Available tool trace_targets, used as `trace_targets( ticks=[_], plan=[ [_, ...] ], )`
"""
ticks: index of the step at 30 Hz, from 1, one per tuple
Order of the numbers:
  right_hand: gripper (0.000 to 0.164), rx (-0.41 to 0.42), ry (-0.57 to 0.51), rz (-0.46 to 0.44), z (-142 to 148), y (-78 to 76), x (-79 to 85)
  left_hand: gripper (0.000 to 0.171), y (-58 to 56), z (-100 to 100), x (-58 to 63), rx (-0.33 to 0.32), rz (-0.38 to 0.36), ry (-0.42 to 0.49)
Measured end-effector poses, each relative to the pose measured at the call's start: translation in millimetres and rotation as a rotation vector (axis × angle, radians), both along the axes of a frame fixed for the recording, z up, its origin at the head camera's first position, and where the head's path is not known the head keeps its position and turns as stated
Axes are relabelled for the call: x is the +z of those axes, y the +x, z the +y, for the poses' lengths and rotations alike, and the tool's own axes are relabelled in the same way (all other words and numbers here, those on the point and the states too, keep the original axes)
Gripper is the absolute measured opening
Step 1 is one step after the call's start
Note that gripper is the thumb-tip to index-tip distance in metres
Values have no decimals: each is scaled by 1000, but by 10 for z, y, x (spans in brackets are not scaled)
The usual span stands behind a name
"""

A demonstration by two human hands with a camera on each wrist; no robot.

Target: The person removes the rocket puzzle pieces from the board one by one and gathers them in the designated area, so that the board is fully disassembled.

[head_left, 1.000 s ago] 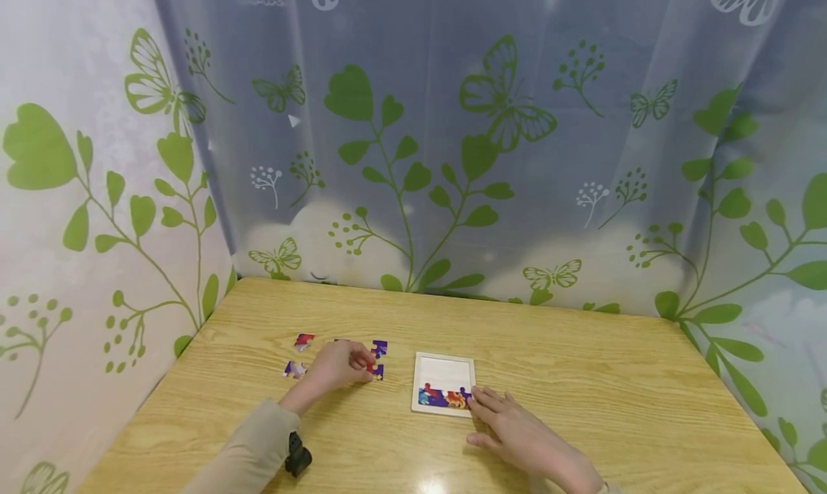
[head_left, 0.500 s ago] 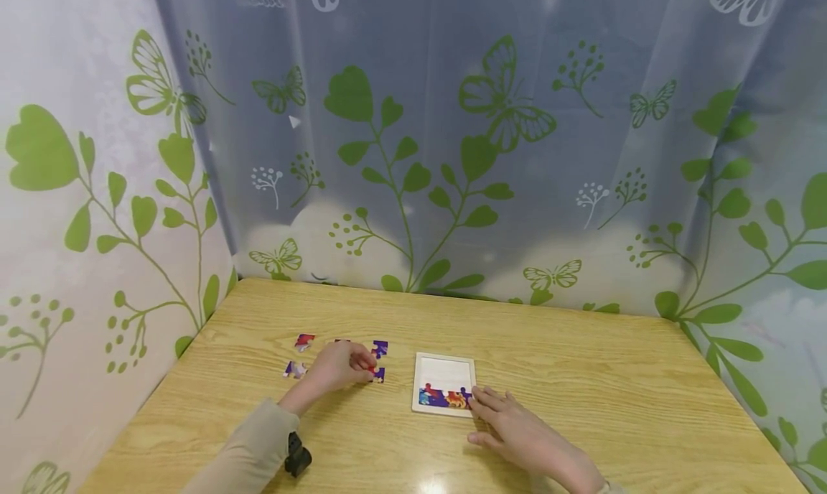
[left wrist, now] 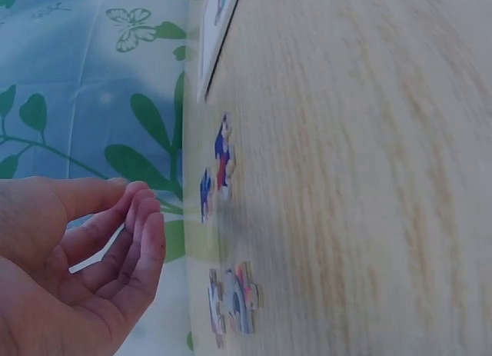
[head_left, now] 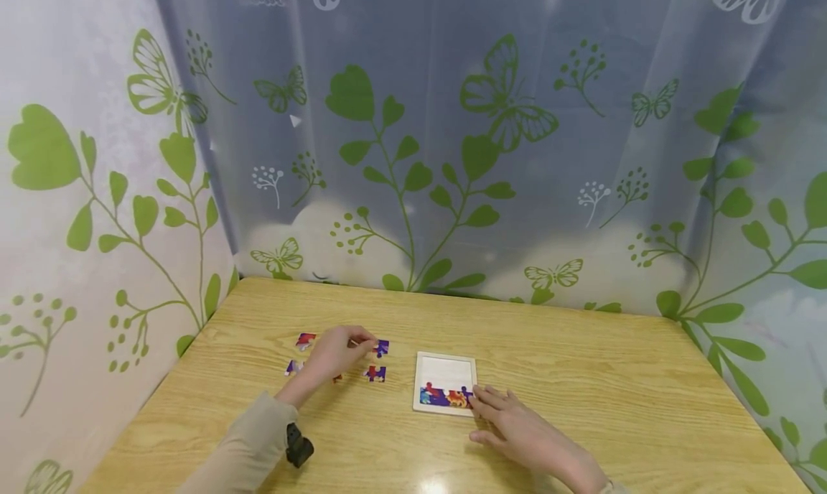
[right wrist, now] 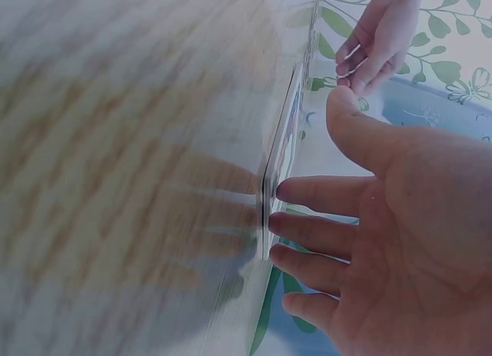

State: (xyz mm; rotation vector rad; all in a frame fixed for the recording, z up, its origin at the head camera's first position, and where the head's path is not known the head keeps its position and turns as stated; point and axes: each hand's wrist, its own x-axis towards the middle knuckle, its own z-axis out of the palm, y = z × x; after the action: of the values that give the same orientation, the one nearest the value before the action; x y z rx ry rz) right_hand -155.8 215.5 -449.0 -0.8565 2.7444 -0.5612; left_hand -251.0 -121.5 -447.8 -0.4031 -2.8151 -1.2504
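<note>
My left hand (head_left: 339, 352) hovers above loose jigsaw pieces on the left of the table, its fingertips beside the purple piece (head_left: 382, 347). In the left wrist view, the fingers (left wrist: 142, 233) are loosely bent, thumb near the index, with no piece visible between them. Just nearer lies a red-and-purple piece (head_left: 376, 374). My right hand (head_left: 520, 433) lies with straight fingers against the right edge of a white puzzle frame (head_left: 446, 412). Along the bottom of this frame sits a row of joined pieces (head_left: 446, 397); the board (head_left: 446, 370) above them is bare.
A red piece (head_left: 306, 341) and a pale purple piece (head_left: 293, 367) lie left of my left hand, which partly hides another piece (head_left: 337, 379). The wooden table (head_left: 581, 365) meets a patterned curtain (head_left: 413, 192) at the back.
My left hand has moved up and away from the red-and-purple piece towards the purple one behind it, uncovering the nearer piece. The right hand and the frame have stayed put.
</note>
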Motion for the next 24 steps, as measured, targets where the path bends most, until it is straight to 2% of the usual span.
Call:
trace_targets(
  ticks=[10, 16, 24],
  plan=[
    [67, 10, -9, 47, 4, -5, 1, 19, -36, 113, 23, -55, -9, 82],
    [64, 26, -7, 75, -55, -2, 12, 22, -18, 257, -2, -138, -4, 126],
    [64, 56, 8, 86, -205, 5, -8, 22, 34, 468, -83, -234, 1, 83]
  ],
)
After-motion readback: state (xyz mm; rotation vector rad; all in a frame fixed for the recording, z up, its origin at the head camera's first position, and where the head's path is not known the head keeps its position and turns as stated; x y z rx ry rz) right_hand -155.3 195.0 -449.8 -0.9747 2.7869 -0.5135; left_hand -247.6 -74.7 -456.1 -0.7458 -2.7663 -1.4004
